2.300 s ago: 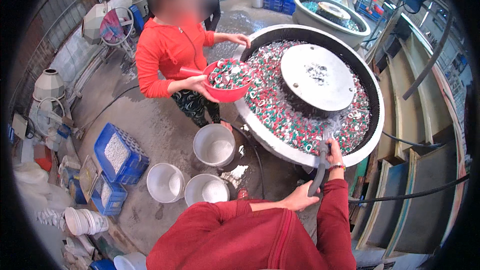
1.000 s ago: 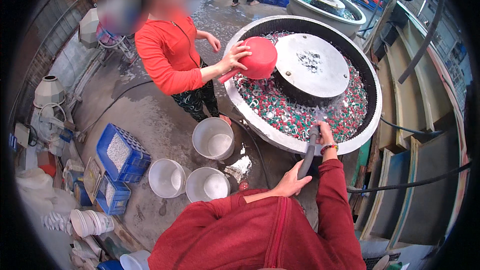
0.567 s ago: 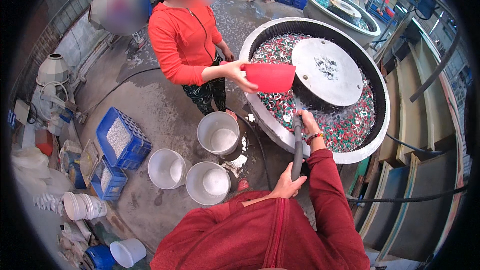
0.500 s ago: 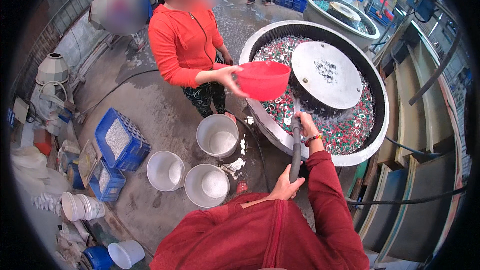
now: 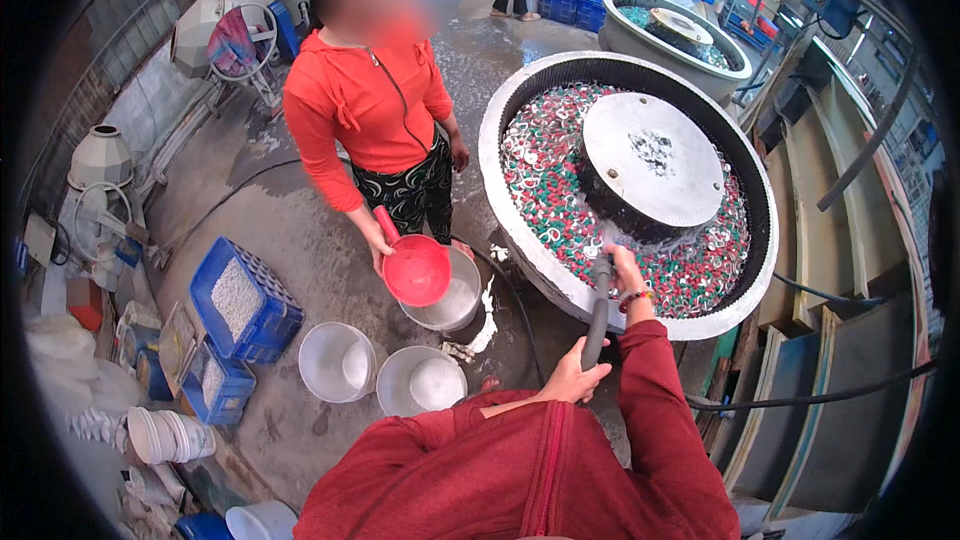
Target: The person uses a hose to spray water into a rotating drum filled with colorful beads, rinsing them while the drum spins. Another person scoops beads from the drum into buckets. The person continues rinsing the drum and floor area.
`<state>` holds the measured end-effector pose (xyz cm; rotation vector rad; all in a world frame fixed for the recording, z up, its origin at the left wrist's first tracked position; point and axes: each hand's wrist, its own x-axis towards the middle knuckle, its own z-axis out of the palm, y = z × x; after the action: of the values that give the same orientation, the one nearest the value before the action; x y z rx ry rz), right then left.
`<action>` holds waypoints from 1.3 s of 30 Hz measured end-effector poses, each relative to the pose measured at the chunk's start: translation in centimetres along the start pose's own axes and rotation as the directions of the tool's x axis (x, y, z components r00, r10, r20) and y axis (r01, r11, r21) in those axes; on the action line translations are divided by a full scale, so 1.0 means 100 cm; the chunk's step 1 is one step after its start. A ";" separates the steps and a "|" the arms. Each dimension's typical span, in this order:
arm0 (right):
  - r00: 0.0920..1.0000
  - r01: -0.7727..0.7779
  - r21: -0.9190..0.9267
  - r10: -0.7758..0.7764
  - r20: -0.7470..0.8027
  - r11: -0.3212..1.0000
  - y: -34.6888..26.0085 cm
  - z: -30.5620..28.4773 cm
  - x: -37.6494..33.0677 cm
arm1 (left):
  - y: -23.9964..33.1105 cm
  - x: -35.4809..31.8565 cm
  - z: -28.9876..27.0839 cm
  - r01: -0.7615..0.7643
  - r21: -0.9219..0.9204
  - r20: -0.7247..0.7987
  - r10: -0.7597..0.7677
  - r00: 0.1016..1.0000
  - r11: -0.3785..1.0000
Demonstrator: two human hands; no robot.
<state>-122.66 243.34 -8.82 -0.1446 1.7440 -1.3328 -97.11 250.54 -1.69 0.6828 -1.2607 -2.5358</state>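
Note:
A dark grey hose (image 5: 597, 325) runs up between my hands. My left hand (image 5: 574, 377) is wrapped round its lower part, close to my body. My right hand (image 5: 628, 268) grips it near its mouth, over the near rim of a large round tub (image 5: 545, 282). Water spurts from the hose onto many small red, green and white pieces (image 5: 560, 185) in the tub. A flat round metal lid (image 5: 650, 165) covers the tub's middle column. At the left, a co-worker in an orange-red jacket (image 5: 365, 120) holds a red scoop (image 5: 417, 270) by its handle above a pail.
Three whitish pails (image 5: 337, 362) with white granules stand on the floor left of the tub. Blue crates (image 5: 245, 300) of white granules lie farther left. Another round tub (image 5: 645, 40) stands behind. Slanted wooden troughs (image 5: 815, 210) line the right side. Dark hoses cross the floor.
The co-worker's red scoop has moved from over the tub, left and down, to above a pail. My hands keep their hold on the hose, with water still running.

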 end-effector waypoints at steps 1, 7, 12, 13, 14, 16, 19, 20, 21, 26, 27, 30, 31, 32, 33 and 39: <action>0.999 -0.038 0.006 0.038 -0.039 0.999 0.003 -0.012 -0.007 | 0.000 0.001 0.001 0.012 0.030 0.021 -0.013 1.000 0.999; 0.962 -0.011 -0.080 -0.012 -0.274 0.997 0.040 -0.105 -0.025 | -0.006 0.014 0.020 0.045 0.297 0.047 -0.062 0.997 0.954; 0.963 0.019 0.147 0.021 -0.269 0.989 0.039 -0.131 -0.036 | -0.011 0.015 0.037 0.029 0.290 0.111 -0.063 0.992 0.957; 0.959 0.037 0.159 0.009 -0.282 0.987 0.028 -0.126 -0.048 | -0.012 0.015 0.040 0.016 0.298 0.110 -0.051 0.993 0.955; 0.956 0.054 0.169 -0.003 -0.292 0.984 0.020 -0.122 -0.056 | -0.017 0.015 0.041 -0.038 0.322 0.124 -0.002 0.992 0.946; 0.960 0.101 0.149 -0.057 -0.274 0.984 0.006 -0.124 -0.058 | -0.029 0.018 0.043 -0.141 0.338 0.164 0.089 0.982 0.931; 0.949 0.139 0.147 -0.089 -0.303 0.979 -0.002 -0.125 -0.054 | -0.026 0.018 0.050 -0.139 0.291 0.164 0.094 0.982 0.947; 0.947 0.148 0.134 -0.101 -0.305 0.980 0.005 -0.129 -0.046 | -0.022 0.014 0.053 -0.058 0.277 0.122 0.025 0.992 0.959; 0.947 0.160 0.114 -0.119 -0.299 0.981 0.005 -0.129 -0.040 | -0.021 0.013 0.055 -0.035 0.286 0.106 0.005 0.994 0.958; 0.981 0.020 0.127 0.005 -0.196 0.992 0.040 -0.121 -0.008 | -0.027 0.012 0.053 -0.068 0.316 0.048 0.055 0.997 0.946; 0.989 -0.005 0.180 0.032 -0.147 0.984 0.039 -0.106 -0.007 | -0.026 0.010 0.053 -0.048 0.301 0.000 0.050 0.999 0.952; 0.999 -0.002 0.095 0.005 -0.032 0.995 0.030 -0.066 0.021 | -0.018 0.001 0.053 0.012 0.243 -0.091 0.010 0.996 0.970; 0.998 0.048 0.097 -0.051 0.022 0.994 0.008 -0.032 -0.008 | -0.017 0.000 0.045 -0.014 0.209 -0.125 0.041 0.991 0.978; 0.996 0.065 0.050 -0.068 0.063 0.997 0.006 -0.016 0.005 | -0.016 -0.002 0.038 -0.041 0.176 -0.159 0.070 0.985 0.983; 0.992 0.091 0.023 -0.093 0.081 0.996 0.001 -0.007 0.012 | -0.012 -0.002 0.031 -0.064 0.158 -0.168 0.091 0.982 0.985; 0.899 0.382 -0.106 -0.344 0.270 0.918 -0.020 0.062 0.055 | 0.038 -0.013 -0.023 -0.186 0.077 -0.295 0.200 0.934 0.980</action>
<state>-122.32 234.96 -10.37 -0.7295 1.6559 -1.3682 -94.80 247.21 0.50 0.8713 -1.2181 -2.1520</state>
